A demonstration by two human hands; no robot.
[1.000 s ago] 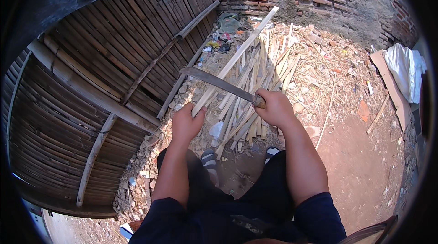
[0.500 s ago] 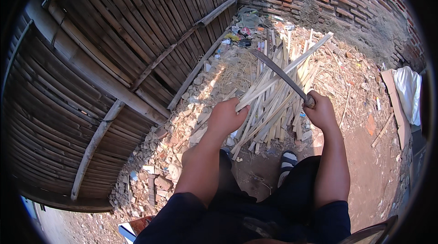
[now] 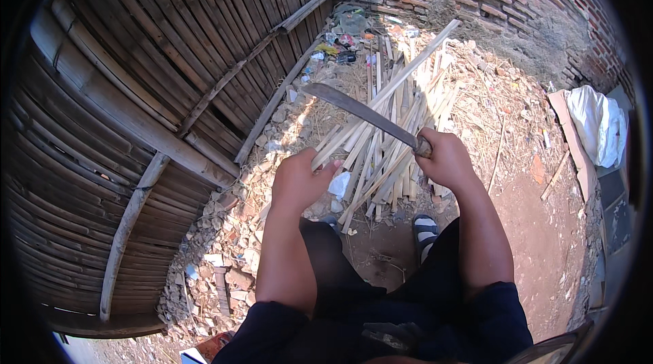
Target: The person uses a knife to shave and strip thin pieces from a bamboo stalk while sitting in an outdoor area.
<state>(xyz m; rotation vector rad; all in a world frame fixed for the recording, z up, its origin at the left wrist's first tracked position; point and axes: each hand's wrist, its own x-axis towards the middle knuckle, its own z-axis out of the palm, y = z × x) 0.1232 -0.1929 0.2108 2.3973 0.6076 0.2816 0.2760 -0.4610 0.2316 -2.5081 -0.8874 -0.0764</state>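
Observation:
My left hand (image 3: 297, 179) is closed around the near end of long pale bamboo strips (image 3: 425, 56), which slant away up and to the right over the pile. Whether it grips one strip or more I cannot tell. In my right hand (image 3: 445, 162) is the short handle of a machete (image 3: 364, 112). Its dark blade points left and away, crossing above the held strips, and I cannot see whether they touch. Beneath both hands lies a heap of split bamboo strips (image 3: 408, 177), pale and loosely crossed.
A bamboo slat wall (image 3: 204, 30) with pole braces rises on the left. At the back stands a brick wall (image 3: 510, 3). Rubble (image 3: 235, 255) covers the ground on the left, and litter (image 3: 347, 41) lies near the far corner. A white sack (image 3: 598, 126) sits at the right.
Both hands have shifted left. The machete has swung flatter, its tip now further left and nearer me. The held strips have moved left too, as the view turned slightly.

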